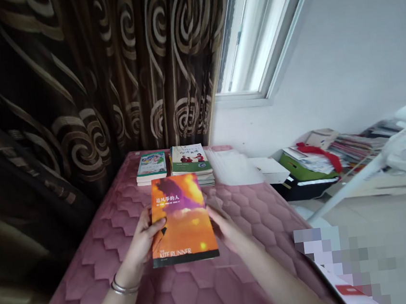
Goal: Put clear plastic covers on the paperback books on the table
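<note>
An orange and purple paperback book [183,222], titled "The Kite Runner" with Chinese characters above, is held up over the pink quilted bed cover [188,289], its front cover facing me. My left hand [148,232] grips the book's left edge, thumb on the cover and the other fingers mostly hidden behind. At the right edge, my right hand [225,224] holds the book from the side; it is slightly blurred and its fingers are partly hidden. Beyond the book lie a small stack of green-edged books [151,167] and a taller stack topped by a white and green book [190,160].
Translucent plastic sheeting [233,165] lies right of the stacks, beside a white box [270,170]. A dark patterned curtain [136,72] hangs along the left and back. Right of the bed are a green bin of papers [301,168] and a white fan [365,173].
</note>
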Demonstrator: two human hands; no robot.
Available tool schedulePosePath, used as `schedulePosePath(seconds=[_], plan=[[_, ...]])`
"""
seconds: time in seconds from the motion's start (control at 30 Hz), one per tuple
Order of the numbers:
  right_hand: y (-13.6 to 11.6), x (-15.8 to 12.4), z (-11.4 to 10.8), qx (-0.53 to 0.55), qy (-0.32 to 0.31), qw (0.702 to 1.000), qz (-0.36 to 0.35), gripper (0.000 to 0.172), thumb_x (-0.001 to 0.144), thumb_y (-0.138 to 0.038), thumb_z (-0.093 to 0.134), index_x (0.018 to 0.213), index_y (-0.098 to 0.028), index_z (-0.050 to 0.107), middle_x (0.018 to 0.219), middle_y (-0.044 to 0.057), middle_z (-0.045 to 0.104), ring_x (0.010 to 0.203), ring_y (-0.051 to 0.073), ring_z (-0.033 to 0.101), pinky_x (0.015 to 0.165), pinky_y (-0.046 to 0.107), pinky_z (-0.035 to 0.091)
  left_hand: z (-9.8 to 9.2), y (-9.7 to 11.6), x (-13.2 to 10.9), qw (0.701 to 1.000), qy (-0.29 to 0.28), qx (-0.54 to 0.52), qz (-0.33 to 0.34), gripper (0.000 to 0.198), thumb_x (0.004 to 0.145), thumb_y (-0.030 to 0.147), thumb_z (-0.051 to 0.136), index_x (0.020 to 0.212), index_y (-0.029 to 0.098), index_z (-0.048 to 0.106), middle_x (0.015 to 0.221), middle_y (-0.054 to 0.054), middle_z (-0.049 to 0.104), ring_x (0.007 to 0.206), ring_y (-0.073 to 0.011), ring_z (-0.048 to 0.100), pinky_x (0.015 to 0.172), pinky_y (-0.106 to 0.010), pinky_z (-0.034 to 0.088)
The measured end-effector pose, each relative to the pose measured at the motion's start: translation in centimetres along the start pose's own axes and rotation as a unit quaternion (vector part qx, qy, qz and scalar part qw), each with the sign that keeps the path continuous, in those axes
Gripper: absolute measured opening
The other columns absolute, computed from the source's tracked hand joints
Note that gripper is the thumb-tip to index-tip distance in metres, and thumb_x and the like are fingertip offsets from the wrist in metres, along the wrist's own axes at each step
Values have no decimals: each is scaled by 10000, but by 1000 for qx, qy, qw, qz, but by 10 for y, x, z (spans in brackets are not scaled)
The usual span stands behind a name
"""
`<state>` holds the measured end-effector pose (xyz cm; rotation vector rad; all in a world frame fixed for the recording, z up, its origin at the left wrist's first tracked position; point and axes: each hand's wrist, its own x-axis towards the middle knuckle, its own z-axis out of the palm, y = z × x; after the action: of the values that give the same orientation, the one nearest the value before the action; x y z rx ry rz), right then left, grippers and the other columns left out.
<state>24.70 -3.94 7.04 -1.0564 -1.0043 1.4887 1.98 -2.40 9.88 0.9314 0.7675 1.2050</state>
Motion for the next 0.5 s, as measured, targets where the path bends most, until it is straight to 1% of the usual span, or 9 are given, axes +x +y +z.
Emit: schedulePosePath(seconds=[0.03,0.07,0.1,0.2,0.3,0.37,0.4,0.43,0.5], plan=[[-12,3,0,51,-28,997,42,499,817,-559,514,1151,-200,604,1155,94,660,1064,286,614,885,430,497,9,1,0,1000,-12,-3,-2,485,662,234,731,1091,196,508,1097,-75,655,998,-240,645,848,-349,525],[-23,4,0,94,-47,992,66,503,811,-558,510,1127,-181,617,1112,101,679,1037,287,628,873,424,503,18,1,1,1000,-21,-5,-5,460,662,242,730,1064,189,514,1089,-80,656,994,-241,646,847,-353,524],[-32,5,-1,124,-53,988,70,483,800,-531,524,1106,-171,627,1076,101,694,1013,285,639,863,415,507,26,-2,4,1000,-26,-3,-6,451,661,249,732,1051,185,516,1087,-85,655,993,-241,645,849,-357,522],[-44,6,-13,128,-11,990,52,396,727,-402,624,1050,-174,645,971,80,727,924,275,675,830,398,523,41,-15,17,998,-41,39,-1,512,655,273,744,1098,174,505,1133,-109,640,1027,-243,628,883,-371,502],[-34,5,-33,85,55,994,30,420,626,-230,709,1038,-181,644,901,57,741,828,268,699,781,385,544,42,-28,30,984,-93,150,-6,497,727,373,680,1145,157,519,1197,-137,619,1072,-259,604,929,-406,473],[-24,2,-47,79,81,993,35,418,611,-192,709,1024,-173,646,885,64,742,813,271,703,763,381,553,35,-35,33,953,-102,284,14,439,804,415,574,1161,161,542,1241,-133,601,1132,-264,570,986,-416,430],[-20,1,-53,80,90,992,47,389,624,-199,700,1009,-168,650,882,72,742,817,275,703,758,382,557,30,-39,33,927,-96,361,27,418,833,410,525,1172,169,550,1260,-127,592,1163,-261,550,1012,-411,406],[-18,-1,-60,80,99,990,63,356,643,-211,688,995,-165,653,883,80,742,825,279,703,752,385,560,25,-41,31,895,-91,435,41,405,852,392,488,1190,178,552,1279,-119,582,1191,-253,529,1033,-400,385],[-15,-5,-69,81,120,985,94,313,677,-232,665,982,-164,652,885,93,741,829,288,703,732,400,568,14,-47,24,825,-104,552,60,413,859,344,463,1237,194,538,1329,-108,545,1242,-241,483,1071,-399,339]])
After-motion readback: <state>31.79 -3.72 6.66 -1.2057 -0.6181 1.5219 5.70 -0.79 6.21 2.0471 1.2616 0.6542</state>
